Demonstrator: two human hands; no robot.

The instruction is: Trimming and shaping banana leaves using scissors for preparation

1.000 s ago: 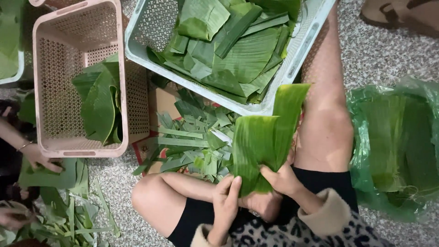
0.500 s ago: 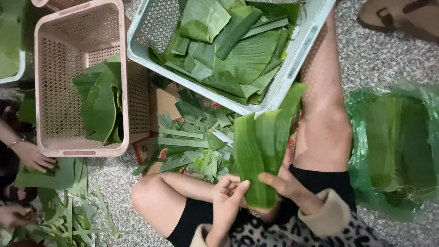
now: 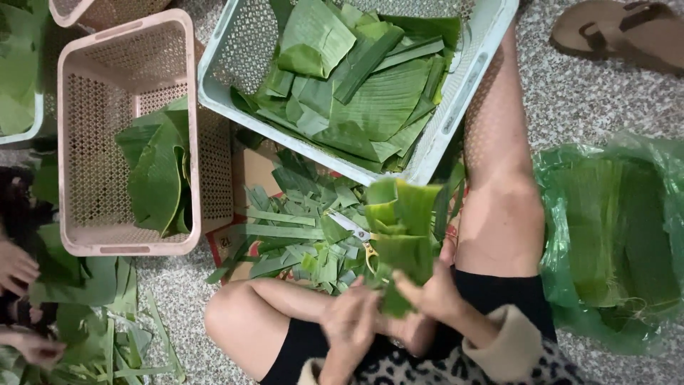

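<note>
Both hands (image 3: 349,324) (image 3: 431,292) grasping folded leaf (image 3: 399,235); scissors (image 3: 356,235) on scraps (image 3: 299,228), 2 baskets (image 3: 71,142) (image 3: 456,93) beyond

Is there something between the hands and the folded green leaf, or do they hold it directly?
Nothing visible stands between them. The left hand and the right hand both grip the folded leaf directly at its lower end, above the leaf scraps and scissors.

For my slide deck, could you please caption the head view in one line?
Both hands, left hand and right hand, fold a green banana leaf above leaf scraps and scissors.
</note>
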